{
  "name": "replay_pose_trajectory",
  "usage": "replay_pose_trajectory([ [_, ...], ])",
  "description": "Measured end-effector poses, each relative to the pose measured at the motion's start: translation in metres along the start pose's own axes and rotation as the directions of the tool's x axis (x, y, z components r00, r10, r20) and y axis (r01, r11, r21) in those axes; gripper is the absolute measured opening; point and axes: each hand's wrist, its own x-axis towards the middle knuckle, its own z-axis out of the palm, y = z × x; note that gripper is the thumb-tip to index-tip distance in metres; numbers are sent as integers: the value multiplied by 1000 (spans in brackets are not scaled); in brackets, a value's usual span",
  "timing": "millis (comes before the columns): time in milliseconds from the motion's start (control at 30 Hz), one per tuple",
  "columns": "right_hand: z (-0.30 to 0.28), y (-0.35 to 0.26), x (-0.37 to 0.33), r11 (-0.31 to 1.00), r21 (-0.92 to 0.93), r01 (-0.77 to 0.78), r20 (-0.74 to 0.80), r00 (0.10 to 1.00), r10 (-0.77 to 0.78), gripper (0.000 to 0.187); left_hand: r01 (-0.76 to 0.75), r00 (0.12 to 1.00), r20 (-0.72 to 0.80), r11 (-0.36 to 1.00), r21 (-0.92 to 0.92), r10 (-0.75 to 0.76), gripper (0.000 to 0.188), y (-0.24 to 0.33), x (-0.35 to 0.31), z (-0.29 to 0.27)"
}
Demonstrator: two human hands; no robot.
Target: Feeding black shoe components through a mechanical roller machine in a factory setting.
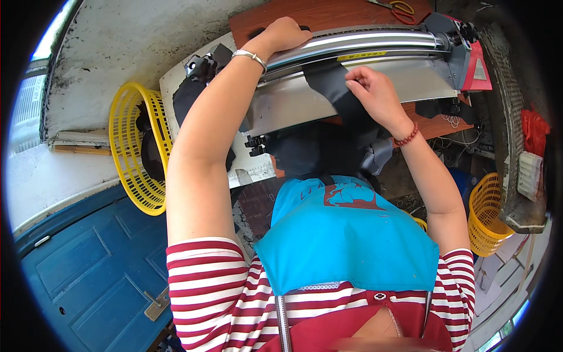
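Note:
A thin, flexible black sheet piece lies over the metal plate of a roller machine, its far end at the roller. My right hand pinches this piece's right edge between thumb and fingers. Across the machine's left part reaches my left hand, bent over behind the roller. Its fingers look curled, with something dark showing beside them; what they hold is hidden. More black pieces lie heaped between the plate and my blue apron.
Orange-handled scissors lie on the reddish-brown board behind the machine. A yellow basket with dark pieces stands at left, another yellow basket at right. The machine's red end housing borders a ledge with a red bag.

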Motion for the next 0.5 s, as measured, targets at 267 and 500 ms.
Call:
replay_pose_trajectory([
  [267, -7, -13, -8, 705, -680, 203, -160, 897, -413, 14, 248, 969, 84, 902, -354, -234, 15, 4, 8, -14],
  [500, 59, 30, -76, 773, -311, 553, 302, 829, -471, 20, 241, 928, -24, 646, -724, -373, 9, 6, 22, -81],
])
